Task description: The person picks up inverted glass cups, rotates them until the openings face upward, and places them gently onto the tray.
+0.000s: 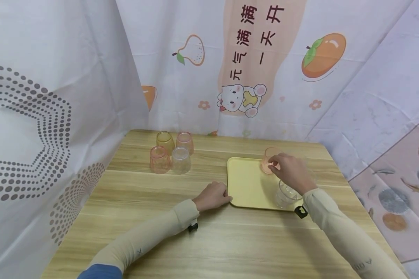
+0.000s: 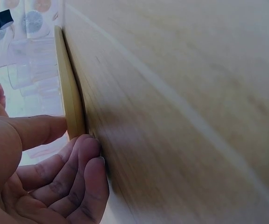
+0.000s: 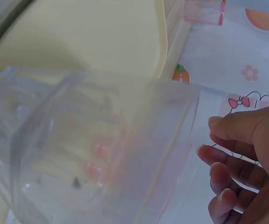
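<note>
A pale yellow tray (image 1: pixel 246 182) lies on the wooden table (image 1: pixel 160 217). My left hand (image 1: pixel 214 195) grips the tray's near left corner; in the left wrist view its thumb and curled fingers (image 2: pixel 85 156) close on the tray edge (image 2: pixel 70 100). My right hand (image 1: pixel 278 166) pinches the rim of a pink cup (image 1: pixel 268 161) that stands at the tray's far right. A clear cup (image 1: pixel 285 194) stands on the tray's near right, just under that wrist. It fills the right wrist view as the clear cup (image 3: pixel 92 149), with my right hand (image 3: pixel 223 163) beside it.
Several upturned cups stand in a cluster at the table's back left: yellow (image 1: pixel 165 142), pink (image 1: pixel 185 142), orange-pink (image 1: pixel 159 159) and clear (image 1: pixel 180 159). Printed cloth walls (image 1: pixel 56 97) close in the table at the back and on both sides.
</note>
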A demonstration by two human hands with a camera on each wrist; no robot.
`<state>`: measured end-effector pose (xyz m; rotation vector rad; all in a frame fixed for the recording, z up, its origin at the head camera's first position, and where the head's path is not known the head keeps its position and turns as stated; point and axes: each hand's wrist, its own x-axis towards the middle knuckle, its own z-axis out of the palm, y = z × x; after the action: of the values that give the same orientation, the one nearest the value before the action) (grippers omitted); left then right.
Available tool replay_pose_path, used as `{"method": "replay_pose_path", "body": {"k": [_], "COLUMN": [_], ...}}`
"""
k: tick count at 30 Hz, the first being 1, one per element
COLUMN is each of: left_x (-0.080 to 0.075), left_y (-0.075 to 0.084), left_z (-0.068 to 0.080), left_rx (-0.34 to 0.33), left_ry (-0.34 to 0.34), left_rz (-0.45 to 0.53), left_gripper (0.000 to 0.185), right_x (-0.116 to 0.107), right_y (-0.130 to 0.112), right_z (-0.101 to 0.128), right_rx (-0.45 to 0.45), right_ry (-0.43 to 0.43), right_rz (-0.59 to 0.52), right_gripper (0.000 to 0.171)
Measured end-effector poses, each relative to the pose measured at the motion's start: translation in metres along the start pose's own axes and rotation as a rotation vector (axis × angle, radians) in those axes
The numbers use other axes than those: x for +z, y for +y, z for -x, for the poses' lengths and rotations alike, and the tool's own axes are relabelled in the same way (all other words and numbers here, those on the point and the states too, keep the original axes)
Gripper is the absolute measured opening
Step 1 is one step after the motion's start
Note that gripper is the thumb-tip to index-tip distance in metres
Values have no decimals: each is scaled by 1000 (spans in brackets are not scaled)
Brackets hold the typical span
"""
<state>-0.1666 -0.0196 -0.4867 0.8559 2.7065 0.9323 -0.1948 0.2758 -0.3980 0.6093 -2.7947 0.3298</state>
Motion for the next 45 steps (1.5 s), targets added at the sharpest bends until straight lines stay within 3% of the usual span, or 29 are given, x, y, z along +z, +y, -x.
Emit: {"method": "replay_pose_path", "body": {"k": [8, 22, 45], "left_x": [-1, -2, -1], "left_y": [0, -1, -3], "left_z": [1, -1, -4], "left_rx": [8, -4, 1], "left_ry": [-2, -16, -39], "left_rz": [17, 12, -10], "left_gripper": [52, 47, 31], "right_x": [5, 24, 77], "right_y": [-22, -56, -95], "right_z": [7, 16, 50], "right_rx": [-63, -131, -188], "right_ry": [35, 23, -78], "right_rz": [-32, -67, -107], "right_gripper": [15, 15, 15]}}
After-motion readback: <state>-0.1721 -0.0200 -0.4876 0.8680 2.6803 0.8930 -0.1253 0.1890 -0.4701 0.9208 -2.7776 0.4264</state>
